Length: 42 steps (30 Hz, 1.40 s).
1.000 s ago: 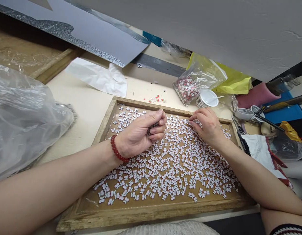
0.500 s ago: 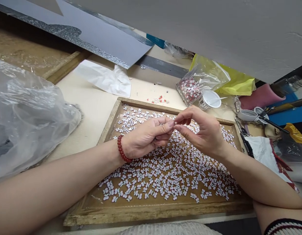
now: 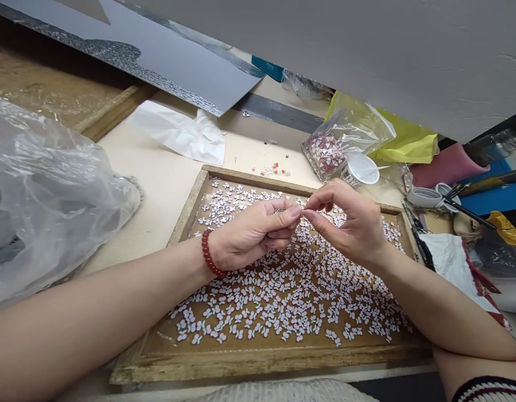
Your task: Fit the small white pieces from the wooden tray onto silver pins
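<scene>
Over a wooden-framed tray [image 3: 266, 363], my two hands meet at the fingertips. My left hand [image 3: 260, 230], with a red bead bracelet [image 3: 210, 254] at its wrist, is closed, thumb pressed on the index finger; what lies between them is too small to name. My right hand [image 3: 350, 223] pinches thumb and forefinger together right beside the left fingertips, and anything in that pinch is hidden. Below them, many small pale bow- or cherry-shaped pieces [image 3: 283, 301] lie scattered across the brown tray bottom.
Behind the tray lie a few red and clear bits [image 3: 275, 169], a white tissue [image 3: 191, 137], a clear bag of red-and-white pieces [image 3: 329, 151] and a white cup [image 3: 362, 168]. A big plastic bag [image 3: 52, 206] stands left; brushes, caps and a pink roll [image 3: 448, 163] crowd the right.
Both hands stay over the tray with fingertips together. The right thumb and forefinger have closed into a tighter pinch. The pieces in the tray look unmoved.
</scene>
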Each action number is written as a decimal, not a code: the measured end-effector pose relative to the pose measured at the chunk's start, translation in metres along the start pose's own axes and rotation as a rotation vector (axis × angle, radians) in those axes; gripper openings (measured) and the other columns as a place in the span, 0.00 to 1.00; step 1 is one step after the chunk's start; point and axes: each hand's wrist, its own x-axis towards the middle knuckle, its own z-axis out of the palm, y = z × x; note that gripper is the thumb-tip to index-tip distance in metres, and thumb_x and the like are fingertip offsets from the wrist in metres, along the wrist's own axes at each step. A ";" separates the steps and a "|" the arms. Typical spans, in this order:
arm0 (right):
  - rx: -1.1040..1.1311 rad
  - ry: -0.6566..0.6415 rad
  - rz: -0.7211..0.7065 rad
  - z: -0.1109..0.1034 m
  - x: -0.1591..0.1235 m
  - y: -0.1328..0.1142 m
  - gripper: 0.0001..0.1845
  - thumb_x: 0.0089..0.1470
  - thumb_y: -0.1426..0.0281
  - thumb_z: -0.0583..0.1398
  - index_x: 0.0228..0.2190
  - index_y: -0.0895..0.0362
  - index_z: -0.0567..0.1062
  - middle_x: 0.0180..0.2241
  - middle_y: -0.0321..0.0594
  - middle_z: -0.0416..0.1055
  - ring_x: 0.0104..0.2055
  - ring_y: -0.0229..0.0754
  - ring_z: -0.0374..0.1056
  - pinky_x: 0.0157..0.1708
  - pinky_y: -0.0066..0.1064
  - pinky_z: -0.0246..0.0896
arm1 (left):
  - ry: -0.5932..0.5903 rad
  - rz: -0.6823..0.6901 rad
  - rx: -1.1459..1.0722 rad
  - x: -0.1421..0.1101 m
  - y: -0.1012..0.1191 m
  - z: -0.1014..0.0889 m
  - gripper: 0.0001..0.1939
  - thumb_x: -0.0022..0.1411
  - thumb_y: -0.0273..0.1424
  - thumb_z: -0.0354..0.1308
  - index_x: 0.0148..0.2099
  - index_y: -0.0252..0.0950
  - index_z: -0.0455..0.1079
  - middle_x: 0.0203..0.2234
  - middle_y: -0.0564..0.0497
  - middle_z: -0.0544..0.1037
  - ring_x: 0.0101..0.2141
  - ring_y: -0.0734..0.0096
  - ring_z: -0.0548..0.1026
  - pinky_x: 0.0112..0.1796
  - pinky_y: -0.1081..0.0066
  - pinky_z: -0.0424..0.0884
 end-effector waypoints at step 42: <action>-0.557 -0.374 0.095 -0.001 -0.036 0.048 0.10 0.59 0.73 0.51 0.29 0.60 0.71 0.30 0.45 0.72 0.35 0.43 0.63 0.38 0.37 0.60 | 0.131 -0.034 -0.189 0.002 0.004 -0.003 0.16 0.66 0.35 0.48 0.30 0.30 0.68 0.21 0.55 0.62 0.17 0.86 0.54 0.18 0.83 0.52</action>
